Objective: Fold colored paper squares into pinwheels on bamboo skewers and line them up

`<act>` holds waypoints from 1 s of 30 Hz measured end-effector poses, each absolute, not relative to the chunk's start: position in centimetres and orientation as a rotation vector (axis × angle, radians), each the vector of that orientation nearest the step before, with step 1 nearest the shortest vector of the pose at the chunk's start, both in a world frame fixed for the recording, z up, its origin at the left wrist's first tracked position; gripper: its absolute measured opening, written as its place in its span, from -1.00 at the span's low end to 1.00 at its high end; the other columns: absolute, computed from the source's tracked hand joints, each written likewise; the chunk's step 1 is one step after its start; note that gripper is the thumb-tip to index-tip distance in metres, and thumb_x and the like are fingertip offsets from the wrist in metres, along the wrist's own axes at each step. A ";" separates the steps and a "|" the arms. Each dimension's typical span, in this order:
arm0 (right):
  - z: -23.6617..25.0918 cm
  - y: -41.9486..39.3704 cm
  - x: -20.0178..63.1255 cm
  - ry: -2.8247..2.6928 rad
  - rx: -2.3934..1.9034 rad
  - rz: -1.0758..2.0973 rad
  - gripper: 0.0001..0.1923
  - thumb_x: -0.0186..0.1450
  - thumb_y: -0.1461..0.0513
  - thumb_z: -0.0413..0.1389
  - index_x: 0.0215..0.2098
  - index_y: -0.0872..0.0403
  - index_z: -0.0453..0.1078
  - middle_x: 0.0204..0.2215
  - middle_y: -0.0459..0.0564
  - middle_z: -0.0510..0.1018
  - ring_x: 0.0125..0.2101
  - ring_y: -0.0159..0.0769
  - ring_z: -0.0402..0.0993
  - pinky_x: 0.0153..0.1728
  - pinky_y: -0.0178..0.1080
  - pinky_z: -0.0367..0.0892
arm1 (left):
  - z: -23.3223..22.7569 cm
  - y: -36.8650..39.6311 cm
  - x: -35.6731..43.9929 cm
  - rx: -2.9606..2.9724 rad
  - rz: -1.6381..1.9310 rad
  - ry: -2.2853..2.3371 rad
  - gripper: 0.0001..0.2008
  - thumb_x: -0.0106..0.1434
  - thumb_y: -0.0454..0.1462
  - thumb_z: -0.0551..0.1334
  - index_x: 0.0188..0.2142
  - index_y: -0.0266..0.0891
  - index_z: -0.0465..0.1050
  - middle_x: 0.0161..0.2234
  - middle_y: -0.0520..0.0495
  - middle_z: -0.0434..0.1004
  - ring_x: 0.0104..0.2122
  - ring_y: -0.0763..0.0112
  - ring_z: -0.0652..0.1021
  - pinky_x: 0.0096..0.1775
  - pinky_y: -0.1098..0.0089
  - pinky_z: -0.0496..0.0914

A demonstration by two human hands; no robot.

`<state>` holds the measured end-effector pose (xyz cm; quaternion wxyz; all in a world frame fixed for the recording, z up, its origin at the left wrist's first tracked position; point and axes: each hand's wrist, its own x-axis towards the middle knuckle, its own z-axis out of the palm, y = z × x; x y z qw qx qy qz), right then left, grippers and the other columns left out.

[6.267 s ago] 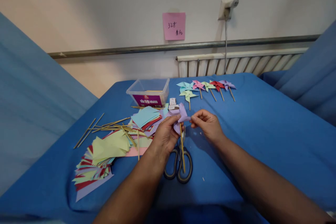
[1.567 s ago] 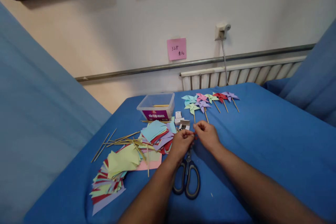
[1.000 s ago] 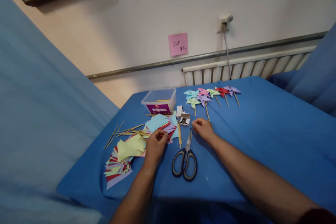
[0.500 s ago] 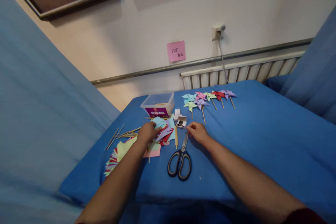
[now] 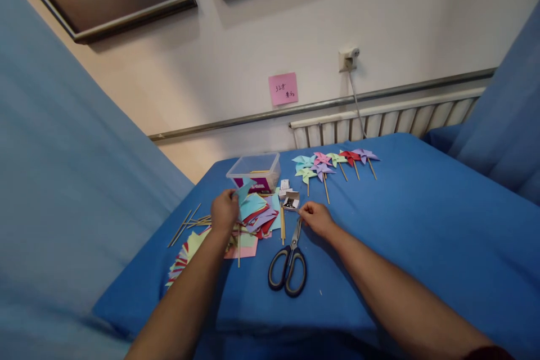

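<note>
**Blue-draped table, paper squares and sticks**

Blue cloth-covered table [image 5: 422, 225] under scattered craft. Left hand [image 5: 224, 212] pinching light-blue paper square [image 5: 243, 189], lifted above multicoloured paper pile [image 5: 258, 215]. Right hand [image 5: 315, 218] loosely curled, resting beside black-handled scissors [image 5: 289, 264], near small white pin box [image 5: 291, 201].

Light blue paper square [image 5: 243, 190], lifted tilted at centre-left of frame, just above the mixed colored paper stack [image 5: 258, 216]
</note>
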<state>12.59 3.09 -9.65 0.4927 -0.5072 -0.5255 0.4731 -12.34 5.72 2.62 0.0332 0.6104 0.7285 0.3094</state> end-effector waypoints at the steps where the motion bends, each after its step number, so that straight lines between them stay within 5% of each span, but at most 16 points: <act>1: -9.5 3.1 12.6 -1.268 -1.223 1.152 -0.84 0.12 0.17 0.11 -0.55 0.08 0.36 -0.68 -0.16 0.45 -0.65 -0.40 0.33 -0.56 -0.36 0.20 | 2.8 6.0 -12.0 1.833 1.035 2.219 -0.71 0.19 -0.29 0.14 -0.12 -0.30 0.51 -0.19 -0.24 0.61 -0.17 0.15 0.55 -0.14 0.27 0.36; 4: -8.8 3.0 12.9 -1.245 -1.187 1.165 -0.82 0.12 0.14 0.12 -0.55 0.08 0.36 -0.67 -0.15 0.45 -0.65 -0.41 0.32 -0.56 -0.36 0.19 | 2.8 6.4 -9.6 1.649 1.279 2.029 -0.65 0.20 -0.26 0.15 -0.03 -0.34 0.42 -0.24 -0.17 0.61 -0.31 0.30 0.58 -0.26 0.34 0.43; 6: -8.1 2.9 13.3 -1.229 -1.152 1.178 -0.77 0.13 0.09 0.12 -0.54 0.08 0.37 -0.65 -0.14 0.46 -0.64 -0.42 0.33 -0.56 -0.36 0.20 | 2.6 6.4 -7.2 1.185 1.572 1.525 -0.68 0.06 -0.26 0.30 -0.17 -0.34 0.45 -0.32 -0.12 0.60 -0.37 0.33 0.58 -0.28 0.33 0.45; 9: -7.1 2.8 14.0 -1.199 -1.109 1.191 -0.64 0.17 -0.03 0.10 -0.52 0.09 0.39 -0.61 -0.11 0.47 -0.64 -0.42 0.32 -0.58 -0.36 0.19 | 2.1 5.9 -3.6 0.913 1.525 1.162 -0.65 -0.15 -0.24 0.46 -0.35 -0.32 0.47 -0.44 -0.03 0.56 -0.47 0.40 0.54 -0.35 0.37 0.45; 14: -6.2 3.1 15.3 -0.979 -1.020 1.227 -0.45 0.17 -0.19 0.07 -0.55 0.11 0.41 -0.69 -0.10 0.41 -0.72 -0.47 0.22 -0.65 -0.36 0.10 | 0.4 5.8 -0.4 0.884 1.469 1.002 -0.68 -0.17 -0.23 0.48 -0.42 -0.31 0.48 -0.50 0.00 0.55 -0.50 0.44 0.51 -0.35 0.39 0.43; 19: -6.1 2.9 15.4 -0.844 -0.822 1.535 -0.31 0.16 -0.30 -0.01 -0.44 0.15 0.51 -0.56 0.04 0.53 -0.61 -0.39 0.38 -0.59 -0.35 0.22 | -1.8 5.5 -0.7 1.491 1.488 1.106 -0.90 0.07 -0.29 0.33 -0.36 -0.21 0.58 -0.24 -0.10 0.63 -0.21 0.27 0.57 -0.07 0.24 0.39; 24: -6.0 2.8 15.2 -0.626 -0.689 1.652 -0.40 0.16 -0.23 0.09 -0.21 0.09 0.53 -0.35 0.06 0.61 -0.43 -0.27 0.49 -0.43 -0.26 0.35 | -2.1 4.8 -1.6 2.260 1.382 1.004 -0.75 0.18 -0.41 0.17 -0.31 -0.10 0.59 -0.11 -0.06 0.61 0.00 0.23 0.48 0.08 0.11 0.28; 27: -6.2 3.0 15.3 -0.622 -0.757 1.547 -0.55 0.03 0.00 0.34 -0.23 0.13 0.53 -0.35 0.05 0.62 -0.42 -0.25 0.50 -0.35 -0.23 0.37 | -2.4 4.8 -1.4 2.257 1.374 0.988 -0.75 0.17 -0.42 0.16 -0.33 -0.10 0.59 -0.09 -0.06 0.60 0.03 0.20 0.45 0.09 0.10 0.26; 30: -6.7 3.1 15.2 -0.645 -0.826 1.423 -0.57 -0.02 0.06 0.39 -0.29 0.17 0.53 -0.42 0.04 0.62 -0.46 -0.26 0.48 -0.35 -0.23 0.36 | -3.1 5.0 -0.6 1.791 1.459 1.093 -0.74 0.15 -0.34 0.23 -0.15 -0.12 0.55 -0.03 -0.11 0.56 0.00 0.19 0.49 0.06 0.16 0.31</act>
